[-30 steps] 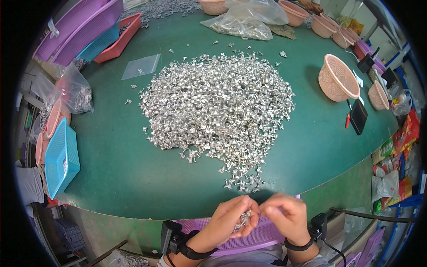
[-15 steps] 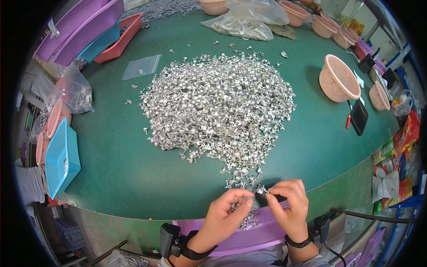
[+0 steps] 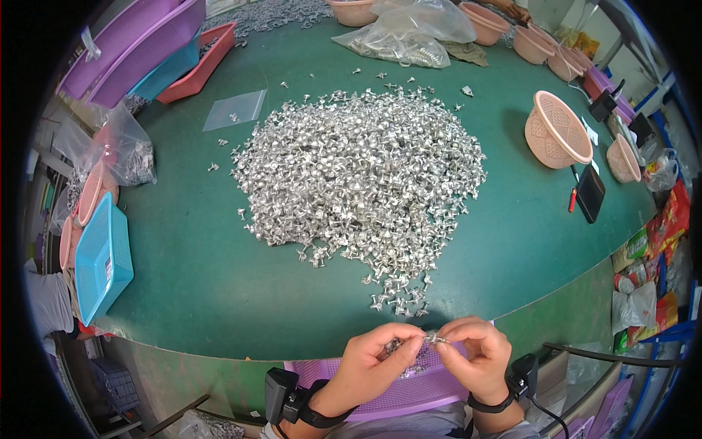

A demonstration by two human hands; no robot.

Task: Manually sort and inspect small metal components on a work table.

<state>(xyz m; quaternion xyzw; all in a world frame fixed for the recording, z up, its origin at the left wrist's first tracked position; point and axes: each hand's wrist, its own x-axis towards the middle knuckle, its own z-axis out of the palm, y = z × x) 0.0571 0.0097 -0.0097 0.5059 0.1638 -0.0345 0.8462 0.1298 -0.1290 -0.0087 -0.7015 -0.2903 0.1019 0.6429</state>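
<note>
Green tabletop [image 3: 183, 278] carries a blue basket [image 3: 102, 260] at left, then a large heap of metal parts [image 3: 358, 183] unsorted. Left hand [image 3: 373, 355] and right hand [image 3: 475, 351] pinch one small metal part [image 3: 433, 339] over a purple tray [image 3: 409, 388] holding few.

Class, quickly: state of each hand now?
Left hand: closed, pinching the small metal part.
Right hand: closed, pinching the same part.

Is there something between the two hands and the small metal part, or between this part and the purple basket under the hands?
Nothing visible is in the way. The left hand and the right hand pinch the small metal part directly between their fingertips. The purple basket lies right beneath them at the table edge, with open space between.
</note>
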